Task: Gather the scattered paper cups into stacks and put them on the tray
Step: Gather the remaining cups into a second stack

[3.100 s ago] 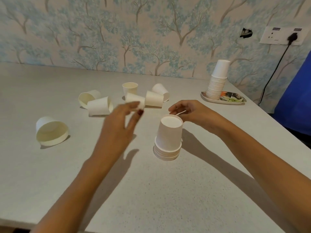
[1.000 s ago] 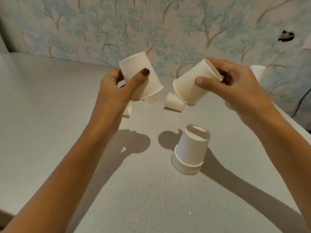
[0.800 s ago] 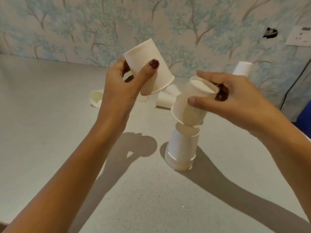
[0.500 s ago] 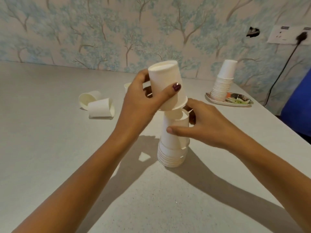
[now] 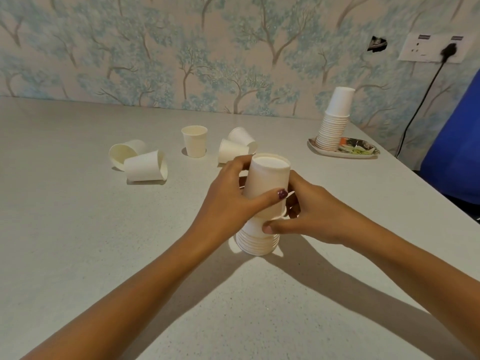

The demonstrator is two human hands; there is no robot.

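A stack of upside-down white paper cups (image 5: pixel 257 242) stands on the grey table in front of me. My left hand (image 5: pixel 231 196) grips the top cup (image 5: pixel 267 183), bottom up, seated on the stack. My right hand (image 5: pixel 306 216) holds the stack just below it. Loose cups lie beyond: two on their sides at the left (image 5: pixel 144 166), one upright (image 5: pixel 194 141), two tipped over (image 5: pixel 233 149). A tall stack (image 5: pixel 335 120) stands on the patterned tray (image 5: pixel 358 152) at the far right.
A wallpapered wall runs along the table's far edge. A wall socket with a black cable (image 5: pixel 426 81) is at the upper right. Something blue (image 5: pixel 457 141) stands beyond the table's right edge.
My left hand has brought its cup down onto the stack, over the cup my right hand placed moments before. My right hand slid lower and now steadies the stack.
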